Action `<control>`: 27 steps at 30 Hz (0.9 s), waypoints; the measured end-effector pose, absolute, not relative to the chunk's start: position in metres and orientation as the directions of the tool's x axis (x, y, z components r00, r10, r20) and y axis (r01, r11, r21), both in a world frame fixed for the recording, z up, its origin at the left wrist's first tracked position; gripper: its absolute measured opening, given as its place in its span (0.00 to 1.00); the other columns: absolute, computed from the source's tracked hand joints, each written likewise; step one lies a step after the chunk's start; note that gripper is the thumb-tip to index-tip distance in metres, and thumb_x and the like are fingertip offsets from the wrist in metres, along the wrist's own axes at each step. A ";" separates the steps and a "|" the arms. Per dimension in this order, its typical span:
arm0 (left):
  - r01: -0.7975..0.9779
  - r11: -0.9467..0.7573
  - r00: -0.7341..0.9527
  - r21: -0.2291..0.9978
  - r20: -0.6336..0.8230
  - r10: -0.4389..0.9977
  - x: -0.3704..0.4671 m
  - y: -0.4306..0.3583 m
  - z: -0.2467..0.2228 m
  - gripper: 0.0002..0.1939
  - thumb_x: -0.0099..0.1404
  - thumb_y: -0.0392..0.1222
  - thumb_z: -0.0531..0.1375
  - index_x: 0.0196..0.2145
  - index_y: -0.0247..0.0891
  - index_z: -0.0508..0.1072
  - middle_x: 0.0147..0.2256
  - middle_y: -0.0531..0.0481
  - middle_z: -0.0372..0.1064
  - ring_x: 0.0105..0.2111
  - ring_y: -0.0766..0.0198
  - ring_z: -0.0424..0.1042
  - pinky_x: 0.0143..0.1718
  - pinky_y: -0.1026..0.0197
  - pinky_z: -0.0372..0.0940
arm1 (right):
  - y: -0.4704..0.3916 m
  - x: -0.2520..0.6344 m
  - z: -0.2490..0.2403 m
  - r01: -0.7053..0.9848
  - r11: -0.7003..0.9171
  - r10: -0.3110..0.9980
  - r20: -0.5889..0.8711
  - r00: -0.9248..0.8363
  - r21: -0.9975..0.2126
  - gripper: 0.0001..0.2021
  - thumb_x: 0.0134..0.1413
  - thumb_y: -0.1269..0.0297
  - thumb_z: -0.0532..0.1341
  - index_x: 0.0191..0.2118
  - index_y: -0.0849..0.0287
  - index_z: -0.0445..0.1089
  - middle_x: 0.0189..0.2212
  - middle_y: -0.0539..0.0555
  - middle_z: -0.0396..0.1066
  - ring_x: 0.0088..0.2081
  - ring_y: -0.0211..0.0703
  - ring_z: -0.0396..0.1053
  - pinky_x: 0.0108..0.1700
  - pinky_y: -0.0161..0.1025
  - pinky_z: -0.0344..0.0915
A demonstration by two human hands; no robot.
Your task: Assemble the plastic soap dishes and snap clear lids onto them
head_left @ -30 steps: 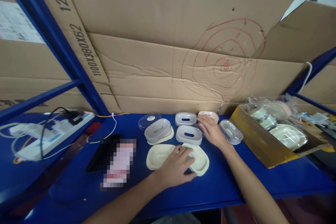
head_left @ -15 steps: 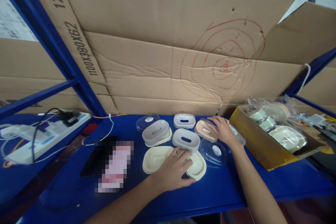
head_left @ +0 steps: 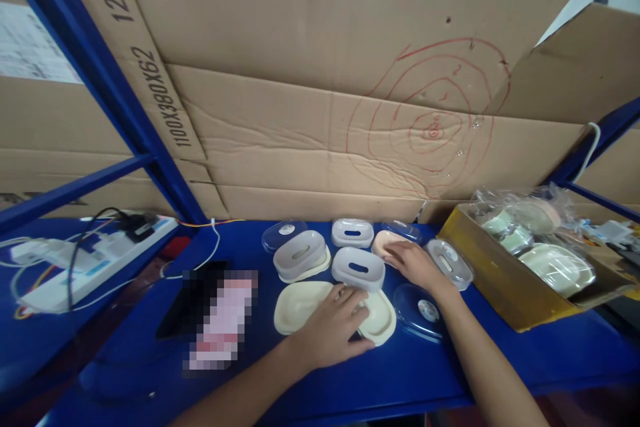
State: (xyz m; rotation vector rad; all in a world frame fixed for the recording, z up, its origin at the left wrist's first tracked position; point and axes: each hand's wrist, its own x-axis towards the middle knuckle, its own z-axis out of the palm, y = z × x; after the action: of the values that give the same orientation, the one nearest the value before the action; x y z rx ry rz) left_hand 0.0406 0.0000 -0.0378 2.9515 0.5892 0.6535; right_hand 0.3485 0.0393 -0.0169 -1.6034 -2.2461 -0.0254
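Note:
My left hand (head_left: pixel 333 328) lies over two cream oval trays, with its fingers apart and bent a little. The left cream tray (head_left: pixel 295 310) shows mostly; the right cream tray (head_left: pixel 381 320) shows beyond my fingers. My right hand (head_left: pixel 417 265) has its fingers closed over a peach soap dish (head_left: pixel 383 241); its thumb is hidden. Between the hands stands a grey slotted soap dish (head_left: pixel 354 265). Behind it is a white slotted soap dish (head_left: pixel 345 233). Another grey soap dish (head_left: pixel 299 255) sits tilted on a cream tray to the left.
Clear lids lie at the back left (head_left: pixel 285 235), beside my right forearm (head_left: pixel 417 312) and behind the peach dish. Another clear lid (head_left: pixel 449 260) covers a grey dish. A yellow-edged box (head_left: pixel 505 293) holds wrapped dishes. A phone (head_left: pixel 223 320) and power strip (head_left: pixel 100 267) are left.
My right hand has come down and nearer onto the peach soap dish, uncovering a clear lid behind it. The clear lid near my right forearm has shifted right and nearer. My left hand stays.

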 end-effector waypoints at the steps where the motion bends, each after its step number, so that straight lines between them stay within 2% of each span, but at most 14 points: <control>1: 0.353 -0.925 0.836 0.141 0.396 0.379 0.041 0.000 -0.038 0.23 0.68 0.61 0.70 0.47 0.40 0.77 0.59 0.45 0.73 0.58 0.47 0.72 0.65 0.46 0.60 | 0.040 0.348 -0.016 0.909 0.357 0.904 0.323 -0.279 -0.216 0.17 0.77 0.55 0.55 0.57 0.53 0.77 0.55 0.58 0.80 0.56 0.51 0.78 0.59 0.45 0.70; 4: 0.346 -0.928 0.838 0.139 0.399 0.372 0.040 0.001 -0.039 0.22 0.68 0.61 0.70 0.47 0.40 0.77 0.60 0.44 0.73 0.59 0.47 0.71 0.66 0.45 0.59 | 0.043 0.349 -0.014 0.908 0.343 0.897 0.370 -0.241 -0.239 0.19 0.79 0.56 0.50 0.59 0.53 0.76 0.57 0.57 0.80 0.56 0.49 0.78 0.59 0.43 0.71; 10: 0.347 -0.928 0.843 0.138 0.387 0.373 0.040 0.000 -0.036 0.23 0.69 0.60 0.69 0.48 0.40 0.77 0.59 0.44 0.73 0.59 0.47 0.71 0.66 0.46 0.59 | 0.050 0.352 -0.016 0.959 0.190 0.893 0.444 -0.080 -0.209 0.19 0.77 0.61 0.50 0.61 0.54 0.75 0.56 0.60 0.79 0.56 0.55 0.76 0.61 0.52 0.67; 14: 0.351 -0.927 0.844 0.132 0.384 0.374 0.040 0.000 -0.036 0.21 0.69 0.60 0.69 0.47 0.40 0.77 0.59 0.44 0.73 0.59 0.47 0.71 0.65 0.45 0.60 | 0.051 0.356 -0.008 0.983 0.041 0.914 0.405 0.035 -0.177 0.19 0.77 0.62 0.49 0.52 0.56 0.78 0.53 0.63 0.78 0.58 0.60 0.72 0.60 0.55 0.64; 17: 0.352 -0.926 0.842 0.136 0.387 0.376 0.040 0.000 -0.036 0.21 0.70 0.60 0.69 0.47 0.40 0.77 0.58 0.44 0.73 0.58 0.47 0.72 0.64 0.46 0.61 | 0.038 0.377 0.004 0.985 -0.054 0.939 0.327 0.106 -0.164 0.17 0.76 0.58 0.52 0.54 0.52 0.77 0.54 0.60 0.78 0.57 0.57 0.72 0.60 0.53 0.64; 20: 0.353 -0.926 0.839 0.131 0.394 0.375 0.040 0.000 -0.037 0.22 0.70 0.61 0.68 0.48 0.40 0.76 0.59 0.44 0.73 0.59 0.48 0.72 0.64 0.46 0.62 | 0.018 0.412 0.011 0.965 -0.212 0.943 0.227 0.243 -0.153 0.19 0.67 0.49 0.63 0.57 0.51 0.75 0.55 0.63 0.76 0.56 0.64 0.74 0.57 0.59 0.66; 23: 0.351 -0.928 0.841 0.124 0.394 0.371 0.040 0.000 -0.037 0.22 0.70 0.61 0.68 0.47 0.40 0.76 0.59 0.44 0.73 0.58 0.48 0.72 0.64 0.46 0.62 | 0.008 0.439 0.009 0.938 -0.318 0.932 0.133 0.336 -0.139 0.29 0.52 0.50 0.73 0.58 0.56 0.75 0.55 0.69 0.74 0.54 0.73 0.74 0.53 0.64 0.69; 25: 0.356 -0.926 0.840 0.126 0.391 0.376 0.041 0.000 -0.037 0.21 0.70 0.60 0.69 0.48 0.41 0.76 0.59 0.44 0.73 0.58 0.47 0.72 0.64 0.46 0.62 | 0.009 0.446 0.004 0.943 -0.296 0.944 0.101 0.313 -0.151 0.27 0.53 0.55 0.72 0.58 0.57 0.74 0.56 0.68 0.74 0.56 0.69 0.74 0.56 0.59 0.69; 27: 0.361 -0.924 0.838 0.128 0.391 0.382 0.041 0.001 -0.037 0.22 0.69 0.60 0.69 0.49 0.41 0.76 0.59 0.44 0.73 0.58 0.47 0.72 0.64 0.46 0.62 | 0.013 0.446 0.000 0.955 -0.233 0.964 0.090 0.252 -0.184 0.21 0.59 0.59 0.67 0.57 0.56 0.73 0.56 0.64 0.75 0.57 0.60 0.74 0.58 0.50 0.69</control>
State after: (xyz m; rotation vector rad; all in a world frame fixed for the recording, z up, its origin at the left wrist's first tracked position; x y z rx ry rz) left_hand 0.0407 0.0009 -0.0373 2.9644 0.5996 0.6463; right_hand 0.4456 0.0134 -0.0002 -2.3196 -1.8059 0.0626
